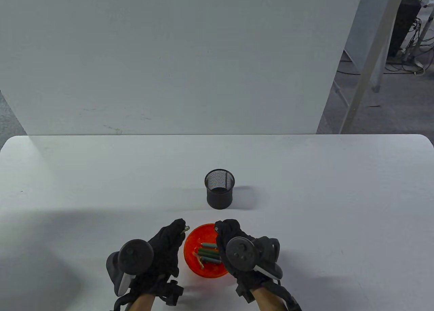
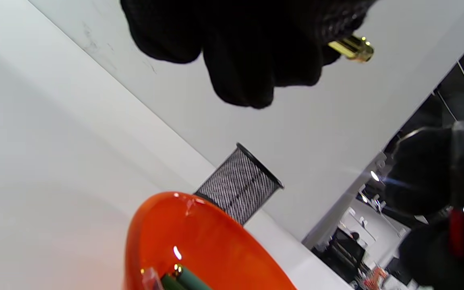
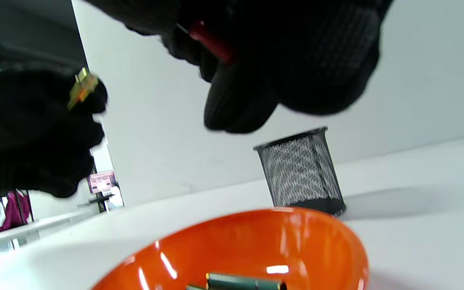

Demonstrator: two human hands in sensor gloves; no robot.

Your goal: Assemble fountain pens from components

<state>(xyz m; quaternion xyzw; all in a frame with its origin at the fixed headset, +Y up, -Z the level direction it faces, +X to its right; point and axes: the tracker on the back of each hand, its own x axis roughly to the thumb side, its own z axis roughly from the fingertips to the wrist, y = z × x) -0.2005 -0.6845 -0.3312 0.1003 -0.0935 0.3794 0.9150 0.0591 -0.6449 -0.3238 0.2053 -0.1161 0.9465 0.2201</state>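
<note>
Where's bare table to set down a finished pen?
Bare: wide table left and right of the mesh cup, and behind it to the far edge. Crowded: the near centre, where the left hand and right hand flank the orange bowl.

left hand [image 2: 248,44] gripping gold pen part [image 2: 353,48] — orange bowl [image 2: 199,241]

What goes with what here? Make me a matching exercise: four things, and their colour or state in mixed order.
Things:
1. bowl
2. cup
3. left hand
4. pen parts

States:
A. black mesh, standing upright on the table
B. lying inside the bowl
C. orange, between the two hands
D. holding a small gold piece

Pairs: 1-C, 2-A, 3-D, 4-B
</note>
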